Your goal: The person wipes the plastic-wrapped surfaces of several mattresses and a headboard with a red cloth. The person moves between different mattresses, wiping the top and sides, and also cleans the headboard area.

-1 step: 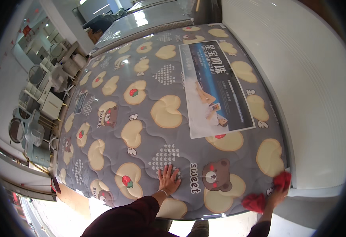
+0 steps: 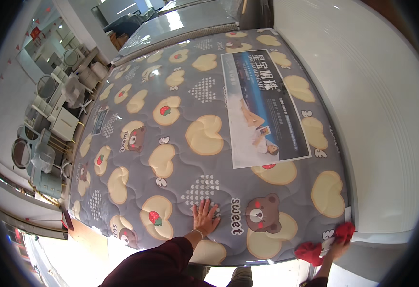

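A plastic-wrapped grey mattress [image 2: 173, 129], printed with cream hearts, bears and strawberries, fills the middle of the view. My left hand [image 2: 205, 219] lies on its near part with the fingers spread, beside a patch of small white hearts. At the near right corner, my right hand [image 2: 338, 248] is closed on a red cloth [image 2: 345, 232], which bunches out on both sides of it. The cloth touches the mattress edge next to the white headboard. A printed poster sheet [image 2: 267, 107] lies on the right part of the mattress.
A tall white headboard [image 2: 358, 105] rises along the right side. Beyond the far end lies another plastic-covered mattress [image 2: 181, 31]. Dressing tables with round mirrors [image 2: 46, 87] and a white drawer cabinet [image 2: 63, 125] line the left. Bright floor shows at the near edge.
My right hand and the red cloth have shifted slightly nearer along the right corner. My left hand stays in the same spot on the mattress.
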{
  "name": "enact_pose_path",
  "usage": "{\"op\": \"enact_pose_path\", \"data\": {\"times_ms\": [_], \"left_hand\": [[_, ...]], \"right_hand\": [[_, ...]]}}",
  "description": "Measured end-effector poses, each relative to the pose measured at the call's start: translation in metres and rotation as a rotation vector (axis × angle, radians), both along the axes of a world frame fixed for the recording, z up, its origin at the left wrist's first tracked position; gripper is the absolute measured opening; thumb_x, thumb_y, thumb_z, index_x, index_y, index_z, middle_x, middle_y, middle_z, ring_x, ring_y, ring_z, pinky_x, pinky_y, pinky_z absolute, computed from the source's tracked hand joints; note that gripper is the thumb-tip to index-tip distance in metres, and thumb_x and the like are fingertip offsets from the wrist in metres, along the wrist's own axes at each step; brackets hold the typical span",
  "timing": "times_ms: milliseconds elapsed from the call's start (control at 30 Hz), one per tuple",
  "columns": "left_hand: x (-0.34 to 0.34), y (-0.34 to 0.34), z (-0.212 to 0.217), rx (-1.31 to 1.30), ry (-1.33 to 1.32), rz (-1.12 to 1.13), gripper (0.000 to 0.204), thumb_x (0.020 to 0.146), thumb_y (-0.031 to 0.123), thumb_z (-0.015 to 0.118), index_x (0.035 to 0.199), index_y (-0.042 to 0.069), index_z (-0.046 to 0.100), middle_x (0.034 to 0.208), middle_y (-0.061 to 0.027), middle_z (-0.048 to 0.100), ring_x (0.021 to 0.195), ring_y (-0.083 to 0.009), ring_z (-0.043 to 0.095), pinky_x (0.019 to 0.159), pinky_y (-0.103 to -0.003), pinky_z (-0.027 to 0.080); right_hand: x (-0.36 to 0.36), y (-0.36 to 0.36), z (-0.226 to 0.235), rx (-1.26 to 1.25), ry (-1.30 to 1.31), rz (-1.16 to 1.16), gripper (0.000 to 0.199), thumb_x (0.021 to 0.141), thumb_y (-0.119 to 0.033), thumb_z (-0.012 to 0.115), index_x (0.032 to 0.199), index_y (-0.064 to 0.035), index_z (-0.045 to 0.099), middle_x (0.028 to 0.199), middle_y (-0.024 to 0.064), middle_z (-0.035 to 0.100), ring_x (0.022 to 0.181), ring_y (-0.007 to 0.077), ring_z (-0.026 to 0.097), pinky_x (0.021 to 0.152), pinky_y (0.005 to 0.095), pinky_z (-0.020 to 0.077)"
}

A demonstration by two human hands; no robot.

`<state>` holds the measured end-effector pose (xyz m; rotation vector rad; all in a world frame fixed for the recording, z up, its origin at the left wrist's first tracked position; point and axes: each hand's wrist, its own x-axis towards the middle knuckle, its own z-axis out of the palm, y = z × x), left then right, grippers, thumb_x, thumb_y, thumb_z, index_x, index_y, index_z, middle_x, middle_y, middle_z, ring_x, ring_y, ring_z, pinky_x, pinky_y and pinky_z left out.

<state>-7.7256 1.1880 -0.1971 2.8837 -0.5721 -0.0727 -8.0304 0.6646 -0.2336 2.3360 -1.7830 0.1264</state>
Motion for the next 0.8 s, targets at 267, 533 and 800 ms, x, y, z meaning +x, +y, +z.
{"op": "enact_pose_path", "data": {"times_ms": [267,533,800], "left_hand": [[0.036,-0.002,0.021,-0.108,0.232,0.198,0.043,0.081,0.037,0.059,0.118,0.018,0.055,0.133,-0.009,0.043,0.127,-0.0262,0.035,0.103,-0.054,0.019],[0.141,-0.019,-0.003,-0.158,-0.254,0.576,0.042,0.08,0.026,0.057,0.121,0.015,0.053,0.131,-0.011,0.044,0.123,-0.0301,0.037,0.103,-0.052,0.021],[0.138,-0.013,-0.034,-0.062,-0.309,0.595,0.046,0.077,0.032,0.06,0.121,0.018,0.052,0.133,-0.0097,0.041,0.125,-0.0284,0.035,0.104,-0.052,0.018]], "right_hand": [[-0.04,0.01,0.106,0.711,-0.931,-0.256,0.049,0.09,-0.03,0.044,0.129,-0.0003,0.043,0.132,0.0209,0.041,0.118,0.0336,0.044,0.093,0.0425,0.0384],[0.239,0.164,0.198,0.915,-0.665,0.798,0.04,0.086,-0.024,0.046,0.118,-0.0006,0.052,0.125,0.0195,0.049,0.116,0.0333,0.046,0.095,0.043,0.0367],[0.382,0.275,0.074,0.532,-0.206,1.232,0.075,0.07,-0.051,0.068,0.132,-0.0141,0.045,0.145,0.0242,0.021,0.132,0.0466,0.02,0.101,0.0641,0.0188]]}}
